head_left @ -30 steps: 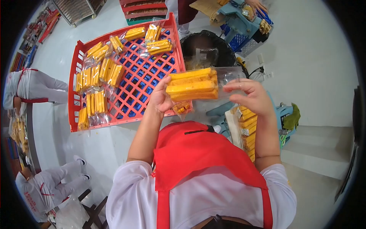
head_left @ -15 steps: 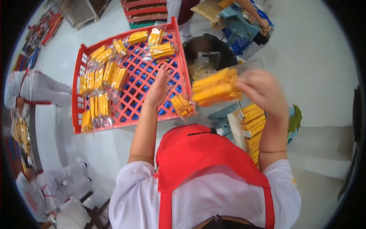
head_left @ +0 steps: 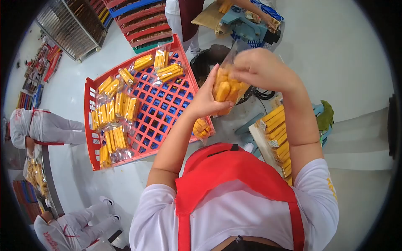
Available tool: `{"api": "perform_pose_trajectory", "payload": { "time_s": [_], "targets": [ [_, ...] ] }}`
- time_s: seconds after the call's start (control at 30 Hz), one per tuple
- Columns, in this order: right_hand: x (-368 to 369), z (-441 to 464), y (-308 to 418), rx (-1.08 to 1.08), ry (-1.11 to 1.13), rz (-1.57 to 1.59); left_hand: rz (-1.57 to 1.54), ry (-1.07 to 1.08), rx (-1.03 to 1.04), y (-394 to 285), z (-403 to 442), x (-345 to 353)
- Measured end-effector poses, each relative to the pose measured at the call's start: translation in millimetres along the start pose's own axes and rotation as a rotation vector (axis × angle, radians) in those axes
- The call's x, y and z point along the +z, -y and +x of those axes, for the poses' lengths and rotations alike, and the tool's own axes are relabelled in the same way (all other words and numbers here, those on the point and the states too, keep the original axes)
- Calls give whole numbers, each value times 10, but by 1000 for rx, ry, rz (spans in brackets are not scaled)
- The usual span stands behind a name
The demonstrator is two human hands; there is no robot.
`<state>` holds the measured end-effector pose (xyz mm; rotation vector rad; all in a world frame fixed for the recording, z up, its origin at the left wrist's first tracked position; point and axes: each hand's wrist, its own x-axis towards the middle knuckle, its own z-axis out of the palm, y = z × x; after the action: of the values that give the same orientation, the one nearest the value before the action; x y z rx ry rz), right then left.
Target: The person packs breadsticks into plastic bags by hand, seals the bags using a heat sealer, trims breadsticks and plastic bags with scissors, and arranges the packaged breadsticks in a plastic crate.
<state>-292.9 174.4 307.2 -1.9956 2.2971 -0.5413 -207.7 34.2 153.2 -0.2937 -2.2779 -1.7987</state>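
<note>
A clear plastic bag of yellow sticks [head_left: 224, 90] is raised in front of me, above the near right side of a red lattice crate [head_left: 88, 125]. My left hand [head_left: 205, 100] wraps round its filled lower part, thumb across the front. At the bag's loose upper end, my right hand [head_left: 261, 69] has its fingers bent together on the plastic, somewhat blurred. Several packed bags [head_left: 121, 104] of yellow sticks lie along the crate's left and far sides. One more pack [head_left: 202, 127] rests at its near right corner, below my left forearm.
Right of my apron, a pale tray [head_left: 261, 144] holds rows of yellow sticks [head_left: 278, 136]. Beyond the crate stand a black bin [head_left: 205, 60], a blue-grey machine [head_left: 247, 27] with another person's arm, and stacked crates [head_left: 144, 27]. Two people [head_left: 37, 127] are at the left.
My right hand has brought the bag left and turned it upright. My left hand, which was open over the crate, has closed round the bag. The view has shifted slightly.
</note>
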Motion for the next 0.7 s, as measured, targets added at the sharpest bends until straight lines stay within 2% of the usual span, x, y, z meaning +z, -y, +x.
{"api": "perform_pose_trajectory", "payload": {
  "time_s": [0.03,0.07,0.1,0.13,0.17,0.23,0.27,0.3,0.37,0.4,0.47,0.5,0.57,0.6,0.63,0.7],
  "targets": [
    [-22,-7,4,-50,-186,0,-172,-38,38,-20,23,32],
    [-25,-27,-10,-47,-195,-3,-290,-134,32,-89,-11,82],
    [-2,-50,-33,-26,-510,16,-287,-129,36,-74,-21,78],
    [40,-69,-56,-8,-825,36,-579,-73,-66,-30,-40,56],
    [165,-93,-105,-12,-830,34,-868,-16,-169,1,-56,40],
    [577,-158,-247,53,-647,349,-979,-14,-138,-47,-70,62],
    [752,-165,-236,41,-503,334,-1174,-30,-155,-128,-62,86],
    [822,-146,-146,47,-378,191,-1371,-46,-176,-170,-58,110],
    [963,-87,-174,128,-364,362,-1361,-52,-219,-166,-36,145],
    [973,-55,-209,135,-368,370,-1455,-112,-276,-206,-26,166],
    [946,32,-271,389,-148,627,-1587,-192,-418,-215,-11,203],
    [942,51,-252,396,-154,639,-1581,-192,-433,-217,-34,208],
    [862,95,-204,534,-92,1137,-1605,-156,-484,-232,-52,212],
    [800,116,-182,614,-20,1279,-1601,-155,-489,-233,-55,211],
    [828,125,-229,612,-23,1282,-1594,-204,-512,-237,-61,208],
    [997,133,-395,536,-286,1295,-1582,-248,-529,-248,-49,188]
  ]
}}
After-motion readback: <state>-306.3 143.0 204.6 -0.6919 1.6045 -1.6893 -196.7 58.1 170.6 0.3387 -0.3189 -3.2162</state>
